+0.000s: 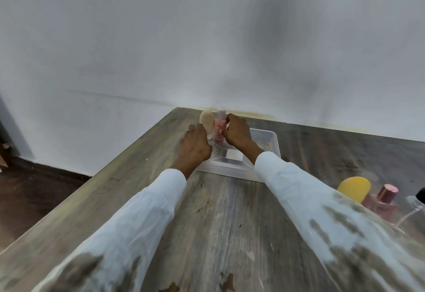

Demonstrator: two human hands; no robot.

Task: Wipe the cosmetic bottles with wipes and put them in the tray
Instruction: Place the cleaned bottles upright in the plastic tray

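A pink bottle (218,128) stands upright at the far left corner of the clear plastic tray (276,145). My right hand (237,133) grips it from the right, thumb and fingers curled round its body. Just left of it stands a beige tube (206,118) on its white cap. My left hand (195,145) reaches over the tray's left rim, and its curled fingers hold the tube's lower left side. No wipe is visible.
At the right edge of the wooden table (220,218) stand a yellow rounded item (354,188), a pink bottle with a rose cap (383,201) and a clear bottle with a black cap (416,201). A white wall rises right behind the tray. The table's left edge drops to a dark floor.
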